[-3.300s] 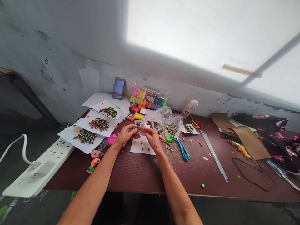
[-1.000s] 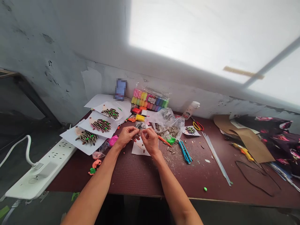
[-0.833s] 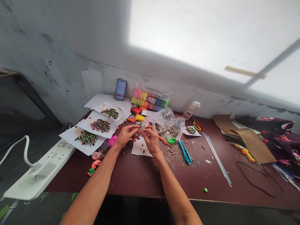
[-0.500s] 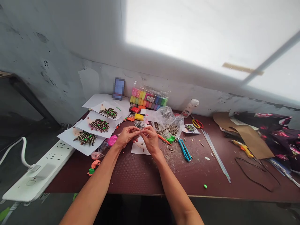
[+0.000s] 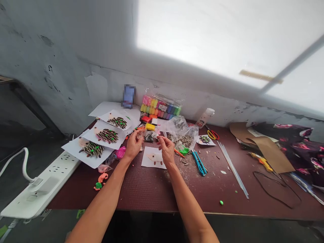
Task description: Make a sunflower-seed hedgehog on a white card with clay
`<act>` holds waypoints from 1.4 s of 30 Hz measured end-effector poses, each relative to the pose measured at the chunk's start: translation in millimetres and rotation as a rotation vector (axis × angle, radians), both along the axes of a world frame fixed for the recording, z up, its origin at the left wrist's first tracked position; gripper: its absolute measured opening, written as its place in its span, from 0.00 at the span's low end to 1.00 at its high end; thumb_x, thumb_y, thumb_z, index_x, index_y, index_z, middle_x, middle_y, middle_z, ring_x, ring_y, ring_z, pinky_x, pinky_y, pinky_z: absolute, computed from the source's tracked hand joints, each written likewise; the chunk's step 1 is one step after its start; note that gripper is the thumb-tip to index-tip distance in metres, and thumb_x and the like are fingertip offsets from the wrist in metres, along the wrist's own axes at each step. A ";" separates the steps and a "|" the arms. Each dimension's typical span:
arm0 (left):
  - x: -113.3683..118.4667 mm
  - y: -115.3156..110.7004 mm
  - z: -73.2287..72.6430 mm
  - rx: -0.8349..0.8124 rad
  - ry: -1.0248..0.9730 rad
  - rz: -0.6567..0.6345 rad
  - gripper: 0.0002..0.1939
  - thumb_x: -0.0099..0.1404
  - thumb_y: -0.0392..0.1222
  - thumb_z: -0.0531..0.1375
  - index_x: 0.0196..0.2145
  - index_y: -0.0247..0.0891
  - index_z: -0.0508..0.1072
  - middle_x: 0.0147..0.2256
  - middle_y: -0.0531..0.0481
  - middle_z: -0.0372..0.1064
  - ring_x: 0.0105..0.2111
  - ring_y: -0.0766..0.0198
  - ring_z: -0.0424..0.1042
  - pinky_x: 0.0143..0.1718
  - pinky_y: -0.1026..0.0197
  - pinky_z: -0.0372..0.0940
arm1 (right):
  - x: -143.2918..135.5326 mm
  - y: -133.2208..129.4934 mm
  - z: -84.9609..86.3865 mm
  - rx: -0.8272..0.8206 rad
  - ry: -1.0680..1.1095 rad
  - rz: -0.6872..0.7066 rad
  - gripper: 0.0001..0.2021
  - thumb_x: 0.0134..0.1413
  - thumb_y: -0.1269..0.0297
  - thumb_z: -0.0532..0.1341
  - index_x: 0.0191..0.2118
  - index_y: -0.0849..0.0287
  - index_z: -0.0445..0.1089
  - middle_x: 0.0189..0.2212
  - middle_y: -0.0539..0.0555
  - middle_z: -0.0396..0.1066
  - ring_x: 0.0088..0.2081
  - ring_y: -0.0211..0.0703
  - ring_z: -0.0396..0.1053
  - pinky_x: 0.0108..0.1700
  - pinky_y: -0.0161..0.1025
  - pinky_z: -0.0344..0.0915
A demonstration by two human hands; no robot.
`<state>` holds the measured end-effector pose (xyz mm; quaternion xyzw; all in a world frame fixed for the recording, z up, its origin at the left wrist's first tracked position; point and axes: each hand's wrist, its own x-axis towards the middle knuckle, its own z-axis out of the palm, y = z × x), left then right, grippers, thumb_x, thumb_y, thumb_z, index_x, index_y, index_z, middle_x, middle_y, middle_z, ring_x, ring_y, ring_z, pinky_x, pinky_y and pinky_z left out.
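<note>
My left hand (image 5: 134,145) is closed, its fingers curled around what looks like a small clear plastic bag (image 5: 141,134); the bag's contents are hard to make out. To the right, my right hand (image 5: 166,151) pinches thumb and forefinger together; whatever is between them is too small to name. Below and between the hands lies a white card (image 5: 149,161) with a peach hedgehog shape, a dark eye and small brown feet. A dark packet of clay (image 5: 149,137) lies just beyond the hands. Sunflower seeds (image 5: 186,140) spill from a clear bag (image 5: 178,125) beyond my right hand.
Seed-covered hedgehog cards (image 5: 94,148) overlap at left, near a white power strip (image 5: 50,180). Colored clay packs (image 5: 160,108) stand against the wall. A blue utility knife (image 5: 199,163), scissors (image 5: 212,134), clear glue sticks (image 5: 234,170) and a yellow glue gun (image 5: 262,161) lie at right.
My hands have moved apart from where they met over the card, the left going left and the right slightly right. More of the hedgehog card shows between them.
</note>
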<state>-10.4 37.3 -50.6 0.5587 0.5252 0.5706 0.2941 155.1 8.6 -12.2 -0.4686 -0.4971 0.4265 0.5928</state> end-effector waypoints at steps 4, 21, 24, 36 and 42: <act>0.4 3.9 -11.0 0.121 0.318 0.071 0.23 0.64 0.32 0.53 0.55 0.36 0.72 0.53 0.39 0.70 0.56 0.52 0.69 0.61 0.46 0.63 | 1.7 0.0 -0.8 -0.091 0.104 0.039 0.17 0.49 0.50 0.66 0.38 0.59 0.79 0.35 0.55 0.76 0.29 0.37 0.68 0.23 0.31 0.60; 14.7 -23.5 34.6 -0.244 -0.196 -0.431 0.23 0.59 0.61 0.64 0.30 0.34 0.78 0.18 0.52 0.68 0.16 0.68 0.62 0.18 0.66 0.56 | -4.6 -0.8 -11.9 0.079 -0.140 0.008 0.13 0.51 0.52 0.68 0.31 0.57 0.79 0.33 0.53 0.70 0.33 0.39 0.65 0.36 0.35 0.65; 14.6 -26.3 41.7 -0.328 -0.359 -0.456 0.24 0.50 0.61 0.71 0.26 0.35 0.76 0.18 0.54 0.67 0.16 0.71 0.63 0.17 0.68 0.54 | -8.7 -2.4 -11.3 0.098 -0.157 0.031 0.13 0.51 0.51 0.69 0.31 0.57 0.78 0.32 0.51 0.67 0.33 0.38 0.64 0.37 0.36 0.66; 5.8 -24.5 41.9 -0.410 -0.547 -0.378 0.27 0.40 0.57 0.76 0.29 0.35 0.73 0.24 0.53 0.73 0.17 0.72 0.65 0.16 0.69 0.55 | -4.2 -6.5 -1.7 -0.025 0.005 0.039 0.10 0.50 0.56 0.61 0.34 0.57 0.70 0.21 0.45 0.63 0.21 0.32 0.54 0.23 0.31 0.54; 8.5 -25.6 41.9 -0.436 -0.511 -0.416 0.29 0.48 0.66 0.70 0.26 0.36 0.70 0.19 0.54 0.67 0.15 0.72 0.62 0.14 0.69 0.52 | -0.1 -10.5 0.7 -0.021 -0.036 0.105 0.14 0.53 0.50 0.60 0.29 0.56 0.67 0.17 0.43 0.57 0.20 0.32 0.51 0.24 0.32 0.52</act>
